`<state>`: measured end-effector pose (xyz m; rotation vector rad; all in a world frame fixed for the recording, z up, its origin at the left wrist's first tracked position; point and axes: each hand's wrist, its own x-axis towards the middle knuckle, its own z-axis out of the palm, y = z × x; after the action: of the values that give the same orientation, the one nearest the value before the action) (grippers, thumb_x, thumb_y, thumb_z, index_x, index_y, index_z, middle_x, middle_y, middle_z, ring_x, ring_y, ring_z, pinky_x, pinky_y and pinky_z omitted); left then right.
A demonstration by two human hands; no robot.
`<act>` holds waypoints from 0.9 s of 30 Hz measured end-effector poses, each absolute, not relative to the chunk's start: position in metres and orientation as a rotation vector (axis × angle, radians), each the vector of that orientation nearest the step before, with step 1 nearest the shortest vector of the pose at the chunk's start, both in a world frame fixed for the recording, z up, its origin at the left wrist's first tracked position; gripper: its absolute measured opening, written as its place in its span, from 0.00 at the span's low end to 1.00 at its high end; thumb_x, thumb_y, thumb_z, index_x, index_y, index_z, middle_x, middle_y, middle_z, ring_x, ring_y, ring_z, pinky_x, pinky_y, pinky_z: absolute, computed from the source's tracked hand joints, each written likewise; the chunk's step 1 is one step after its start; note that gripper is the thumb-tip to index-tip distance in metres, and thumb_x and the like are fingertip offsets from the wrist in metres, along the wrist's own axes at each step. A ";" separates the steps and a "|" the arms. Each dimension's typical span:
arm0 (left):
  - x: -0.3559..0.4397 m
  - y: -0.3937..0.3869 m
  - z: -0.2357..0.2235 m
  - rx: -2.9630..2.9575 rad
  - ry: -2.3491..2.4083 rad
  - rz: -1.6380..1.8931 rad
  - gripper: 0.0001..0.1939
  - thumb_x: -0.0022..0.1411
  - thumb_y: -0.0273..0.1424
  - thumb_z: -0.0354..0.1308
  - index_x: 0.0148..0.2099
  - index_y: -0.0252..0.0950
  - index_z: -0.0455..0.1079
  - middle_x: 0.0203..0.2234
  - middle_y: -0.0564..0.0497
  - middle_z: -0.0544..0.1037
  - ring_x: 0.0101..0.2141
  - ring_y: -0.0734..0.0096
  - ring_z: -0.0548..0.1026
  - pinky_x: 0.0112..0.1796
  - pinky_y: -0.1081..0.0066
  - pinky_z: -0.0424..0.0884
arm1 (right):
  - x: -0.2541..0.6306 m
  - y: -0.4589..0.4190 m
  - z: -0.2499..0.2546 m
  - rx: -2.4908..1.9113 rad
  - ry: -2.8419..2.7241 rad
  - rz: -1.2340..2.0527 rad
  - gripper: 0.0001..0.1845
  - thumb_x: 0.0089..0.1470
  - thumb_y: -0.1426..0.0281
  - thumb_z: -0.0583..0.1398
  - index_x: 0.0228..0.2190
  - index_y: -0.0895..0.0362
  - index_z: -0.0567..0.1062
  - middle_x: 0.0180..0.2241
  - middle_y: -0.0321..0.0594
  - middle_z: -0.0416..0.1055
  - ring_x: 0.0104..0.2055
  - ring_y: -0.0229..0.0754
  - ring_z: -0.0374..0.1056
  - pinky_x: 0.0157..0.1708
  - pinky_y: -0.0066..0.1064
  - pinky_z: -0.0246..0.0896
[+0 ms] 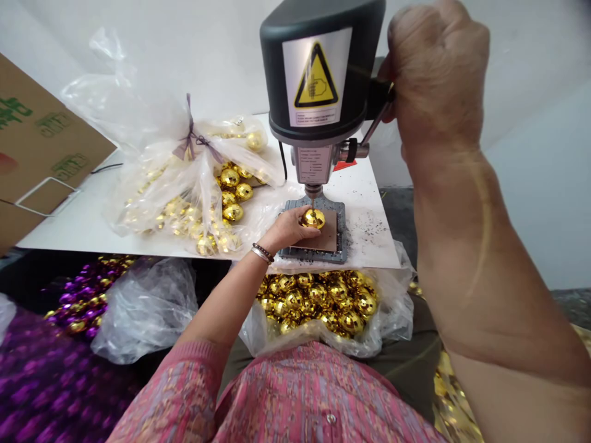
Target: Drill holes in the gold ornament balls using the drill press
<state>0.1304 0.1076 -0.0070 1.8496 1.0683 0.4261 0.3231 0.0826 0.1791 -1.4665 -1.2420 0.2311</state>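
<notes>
My left hand (pixel 292 228) grips a shiny gold faceted ball (pixel 314 219) on a brown board (pixel 325 237), which lies on the grey base plate (pixel 340 246) of a small bench drill press (pixel 318 71). Straight above, the drill bit (pixel 313 201) points down and meets the top of the ball. At the upper right, my right hand (pixel 438 74) is closed around the feed lever (pixel 378 123) on the side of the drill press. Part of the lever's end is hidden inside that hand.
An open plastic bag of gold balls (pixel 318 298) rests on my lap below the table edge. On the white table (pixel 83 231) sits a tied clear bag (pixel 161 184) with more balls. Dark shavings (pixel 369 224) surround the base. A cardboard box (pixel 41 147) stands left, above purple balls (pixel 80 295).
</notes>
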 end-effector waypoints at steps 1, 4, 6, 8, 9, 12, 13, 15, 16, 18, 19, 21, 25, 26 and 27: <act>0.130 0.108 -0.009 1.838 1.064 0.438 0.29 0.53 0.33 0.73 0.58 0.34 0.79 0.40 0.48 0.85 0.39 0.64 0.80 0.44 0.67 0.76 | 0.321 0.076 0.178 -1.463 -1.182 0.190 0.16 0.70 0.67 0.48 0.28 0.55 0.51 0.30 0.31 0.50 0.34 0.22 0.53 0.40 0.18 0.57; 0.128 0.108 -0.013 1.829 1.045 0.470 0.28 0.53 0.33 0.73 0.57 0.35 0.79 0.38 0.50 0.85 0.38 0.65 0.80 0.42 0.69 0.75 | 0.316 0.052 0.171 -1.457 -1.169 0.065 0.17 0.68 0.68 0.52 0.27 0.57 0.53 0.27 0.29 0.51 0.31 0.23 0.48 0.39 0.21 0.51; 0.128 0.108 -0.014 1.820 1.022 0.479 0.26 0.53 0.33 0.73 0.55 0.36 0.80 0.38 0.51 0.85 0.38 0.66 0.80 0.41 0.69 0.74 | 0.313 0.035 0.162 -1.464 -1.260 -0.020 0.16 0.65 0.72 0.54 0.27 0.57 0.55 0.25 0.28 0.51 0.29 0.25 0.46 0.39 0.24 0.49; 0.128 0.107 -0.014 1.814 1.011 0.484 0.26 0.53 0.33 0.72 0.55 0.36 0.80 0.38 0.51 0.85 0.38 0.66 0.80 0.41 0.70 0.74 | 0.312 0.020 0.148 -1.467 -1.342 -0.092 0.13 0.61 0.73 0.56 0.27 0.56 0.57 0.23 0.28 0.51 0.28 0.27 0.45 0.38 0.27 0.50; 0.129 0.107 -0.014 1.813 1.011 0.485 0.26 0.53 0.33 0.72 0.56 0.36 0.80 0.38 0.51 0.85 0.38 0.66 0.80 0.41 0.70 0.74 | 0.312 0.014 0.140 -1.462 -1.377 -0.113 0.12 0.60 0.72 0.57 0.28 0.56 0.58 0.23 0.28 0.53 0.27 0.27 0.46 0.38 0.27 0.51; 0.129 0.107 -0.016 1.804 1.021 0.489 0.27 0.54 0.32 0.72 0.57 0.35 0.79 0.39 0.51 0.85 0.38 0.65 0.80 0.41 0.70 0.74 | 0.314 0.004 0.117 -1.439 -1.441 -0.169 0.11 0.60 0.64 0.57 0.29 0.55 0.61 0.25 0.31 0.57 0.27 0.28 0.50 0.39 0.28 0.57; 0.130 0.107 -0.017 1.794 1.024 0.490 0.28 0.53 0.31 0.72 0.57 0.35 0.79 0.39 0.51 0.85 0.39 0.66 0.80 0.41 0.70 0.75 | 0.314 0.002 0.110 -1.442 -1.447 -0.187 0.11 0.60 0.62 0.56 0.30 0.55 0.62 0.26 0.31 0.57 0.28 0.29 0.51 0.39 0.28 0.59; 0.130 0.108 -0.019 1.771 1.028 0.495 0.29 0.52 0.31 0.73 0.58 0.35 0.79 0.40 0.51 0.85 0.39 0.66 0.80 0.42 0.70 0.75 | 0.314 0.000 0.098 -1.464 -1.440 -0.209 0.12 0.61 0.60 0.54 0.30 0.55 0.64 0.26 0.33 0.58 0.28 0.31 0.54 0.41 0.30 0.63; 0.131 0.108 -0.020 1.766 1.035 0.499 0.30 0.52 0.31 0.73 0.58 0.35 0.79 0.40 0.51 0.85 0.40 0.65 0.80 0.43 0.70 0.75 | 0.314 0.000 0.094 -1.476 -1.432 -0.219 0.13 0.61 0.59 0.53 0.30 0.54 0.65 0.26 0.34 0.59 0.29 0.31 0.56 0.42 0.31 0.64; 0.131 0.108 -0.020 1.769 1.051 0.500 0.31 0.51 0.31 0.74 0.59 0.35 0.79 0.41 0.51 0.85 0.40 0.65 0.80 0.44 0.69 0.76 | 0.313 0.001 0.086 -1.497 -1.410 -0.242 0.14 0.63 0.57 0.52 0.31 0.53 0.66 0.27 0.35 0.61 0.31 0.34 0.61 0.43 0.32 0.67; 0.130 0.108 -0.020 1.771 1.055 0.497 0.31 0.52 0.31 0.74 0.59 0.34 0.78 0.42 0.50 0.85 0.41 0.65 0.80 0.44 0.69 0.76 | 0.312 0.002 0.082 -1.499 -1.403 -0.255 0.16 0.64 0.56 0.51 0.31 0.53 0.67 0.28 0.36 0.61 0.32 0.35 0.62 0.43 0.33 0.67; 0.130 0.107 -0.019 1.780 1.051 0.489 0.31 0.52 0.31 0.73 0.60 0.34 0.78 0.42 0.49 0.85 0.41 0.64 0.80 0.45 0.69 0.76 | 0.311 0.003 0.075 -1.500 -1.386 -0.272 0.18 0.66 0.54 0.50 0.32 0.52 0.68 0.29 0.38 0.63 0.33 0.36 0.64 0.42 0.32 0.67; 0.130 0.107 -0.020 1.820 1.041 0.508 0.31 0.52 0.31 0.73 0.59 0.34 0.79 0.43 0.50 0.85 0.42 0.64 0.80 0.46 0.69 0.75 | 0.311 0.006 0.061 -1.474 -1.351 -0.269 0.20 0.68 0.53 0.49 0.35 0.52 0.70 0.30 0.38 0.62 0.35 0.36 0.65 0.42 0.33 0.67; 0.130 0.107 -0.021 1.823 1.036 0.511 0.30 0.53 0.32 0.73 0.59 0.34 0.79 0.43 0.51 0.85 0.42 0.64 0.79 0.46 0.69 0.75 | 0.311 0.007 0.057 -1.453 -1.345 -0.269 0.20 0.68 0.53 0.49 0.35 0.52 0.70 0.31 0.39 0.62 0.36 0.36 0.65 0.42 0.33 0.67; 0.130 0.107 -0.022 1.821 1.027 0.509 0.29 0.53 0.32 0.72 0.58 0.35 0.79 0.42 0.51 0.85 0.42 0.64 0.80 0.46 0.69 0.75 | 0.311 0.008 0.054 -1.427 -1.340 -0.270 0.19 0.68 0.53 0.49 0.36 0.53 0.70 0.31 0.39 0.62 0.36 0.36 0.65 0.42 0.33 0.67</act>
<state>0.1296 0.1071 -0.0216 1.8214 1.0274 0.5093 0.3108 0.0079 0.0537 -1.4275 -1.3399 -0.2703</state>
